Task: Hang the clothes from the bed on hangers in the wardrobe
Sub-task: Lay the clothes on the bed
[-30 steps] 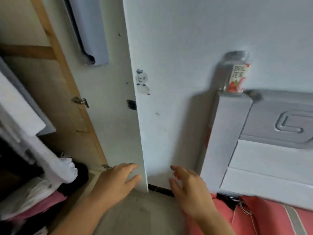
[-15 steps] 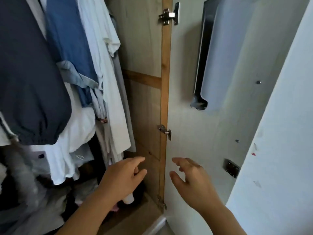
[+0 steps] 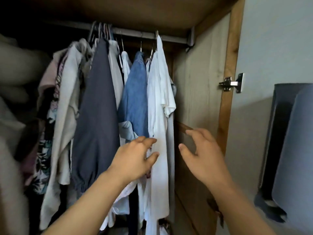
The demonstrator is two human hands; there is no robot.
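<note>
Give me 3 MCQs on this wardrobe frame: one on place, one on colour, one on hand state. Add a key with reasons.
1. Where does the white T-shirt hang on the rail?
A. far left
B. at the right end of the row
C. on the door

2. What colour is the shirt just left of it?
A. red
B. blue denim
C. yellow

3. What do the left hand and right hand hold?
A. nothing
B. a hanger each
C. one shirt together

Key: B, no garment hangs further right; B, faded blue cloth; A, fingers are spread with nothing in them.
</note>
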